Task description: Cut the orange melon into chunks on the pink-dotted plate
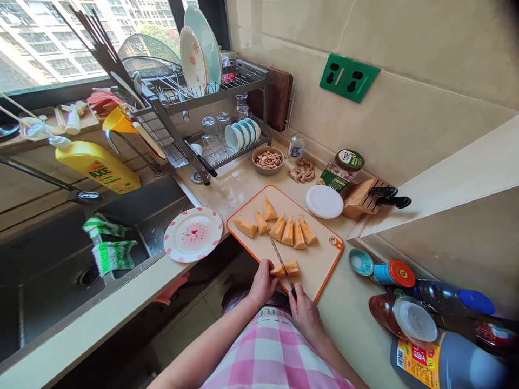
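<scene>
My right hand is wrapped round the dark handle of a kitchen knife. The blade points away from me and lies across an orange melon wedge near the front of the cutting board. My left hand grips the left end of that wedge, its fingers bent. Farther up the orange-rimmed board, several cut melon pieces stand in a loose row, with the knife tip close to them. Whether the blade has sunk into the wedge cannot be made out.
Left of the board, a pink-dotted plate sits at the counter edge beside the sink. A white lid, knife block, ginger and bowl stand behind. Bottles and a big jug crowd the right. Above is a dish rack.
</scene>
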The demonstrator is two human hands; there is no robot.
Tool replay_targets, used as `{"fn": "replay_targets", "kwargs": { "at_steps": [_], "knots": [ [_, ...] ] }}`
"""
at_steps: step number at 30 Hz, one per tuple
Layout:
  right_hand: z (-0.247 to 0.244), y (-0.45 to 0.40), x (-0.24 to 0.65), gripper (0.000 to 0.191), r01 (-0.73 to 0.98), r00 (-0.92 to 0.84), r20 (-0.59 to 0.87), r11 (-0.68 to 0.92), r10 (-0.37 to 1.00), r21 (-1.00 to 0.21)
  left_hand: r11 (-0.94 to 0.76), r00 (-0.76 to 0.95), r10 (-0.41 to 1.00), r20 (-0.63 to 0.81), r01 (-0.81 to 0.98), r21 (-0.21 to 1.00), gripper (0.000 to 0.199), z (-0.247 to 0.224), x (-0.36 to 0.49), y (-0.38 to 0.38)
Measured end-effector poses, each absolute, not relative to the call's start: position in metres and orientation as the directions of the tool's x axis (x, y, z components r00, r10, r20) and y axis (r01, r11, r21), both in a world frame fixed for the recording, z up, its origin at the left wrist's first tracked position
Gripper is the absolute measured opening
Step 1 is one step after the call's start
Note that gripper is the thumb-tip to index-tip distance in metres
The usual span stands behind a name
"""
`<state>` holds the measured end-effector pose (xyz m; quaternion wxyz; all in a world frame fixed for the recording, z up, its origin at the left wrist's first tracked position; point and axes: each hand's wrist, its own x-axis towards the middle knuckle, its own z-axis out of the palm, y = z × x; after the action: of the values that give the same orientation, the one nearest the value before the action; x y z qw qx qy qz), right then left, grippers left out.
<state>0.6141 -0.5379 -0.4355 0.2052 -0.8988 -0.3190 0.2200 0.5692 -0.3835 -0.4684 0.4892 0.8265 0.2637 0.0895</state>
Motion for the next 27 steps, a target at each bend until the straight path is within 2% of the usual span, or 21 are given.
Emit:
{"fn": "replay_targets", "kwargs": {
  "at_steps": [4, 8, 14, 21, 24, 27],
  "knots": [
    [-0.440, -0.530, 0.617, 0.024, 0.488, 0.698, -0.330, -0.759, 0.636, -0.430, -0.394, 0.853, 0.510, -0.114, 0.349, 0.850, 0.018, -0.472, 0.569, -0.383],
    [-0.446, -0.528, 0.619, 0.020, 0.505, 0.700, -0.321, -0.759, 0.639, -0.411, -0.392, 0.847, 0.516, -0.125, 0.363, 0.845, 0.017, -0.473, 0.572, -0.382],
    [-0.451, -0.534, 0.615, 0.029, 0.568, 0.719, -0.075, -0.647, 0.691, -0.509, -0.398, 0.845, 0.519, -0.132, 0.375, 0.837, 0.016, -0.469, 0.573, -0.380],
    [-0.448, -0.532, 0.613, 0.035, 0.574, 0.719, -0.023, -0.612, 0.695, -0.544, -0.308, 0.820, 0.551, -0.155, 0.373, 0.875, 0.018, -0.468, 0.574, -0.381],
    [-0.446, -0.536, 0.616, 0.032, 0.525, 0.763, 0.019, -0.601, 0.646, -0.602, -0.274, 0.812, 0.561, -0.160, 0.364, 0.890, 0.019, -0.466, 0.575, -0.380],
    [-0.447, -0.544, 0.628, 0.032, 0.407, 0.859, 0.043, -0.628, 0.511, -0.664, -0.162, 0.811, 0.557, -0.179, 0.318, 0.934, 0.025, -0.465, 0.576, -0.379]
  ]
}}
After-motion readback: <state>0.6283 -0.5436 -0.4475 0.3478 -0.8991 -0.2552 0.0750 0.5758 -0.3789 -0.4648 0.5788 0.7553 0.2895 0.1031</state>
